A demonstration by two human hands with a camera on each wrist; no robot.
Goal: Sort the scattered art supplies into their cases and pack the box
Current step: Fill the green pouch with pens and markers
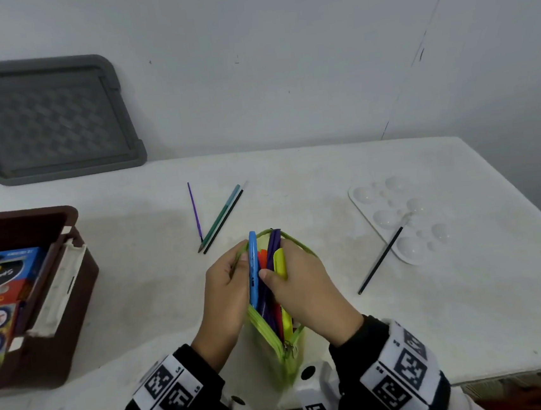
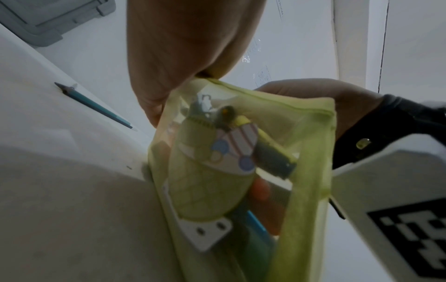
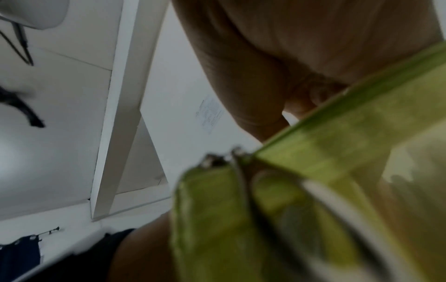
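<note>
A lime-green mesh pencil pouch (image 1: 283, 339) stands unzipped at the table's front centre, with blue, orange, purple and yellow markers (image 1: 254, 266) sticking out. My left hand (image 1: 227, 288) grips the pouch's left rim and side. My right hand (image 1: 298, 284) holds the right rim, thumb pressed on the markers. The left wrist view shows the pouch (image 2: 241, 171) from below with my left hand (image 2: 183, 57) pinching its edge. The right wrist view shows the blurred pouch (image 3: 313, 190) under my right hand (image 3: 277, 57). A brown box (image 1: 61, 311) sits at the left with paint packs inside.
A purple brush (image 1: 194, 212), a teal pencil (image 1: 222, 217) and a black pencil lie behind the pouch. A white palette (image 1: 402, 218) with a black brush (image 1: 381, 258) across it lies to the right. A grey lid (image 1: 46, 120) leans on the wall.
</note>
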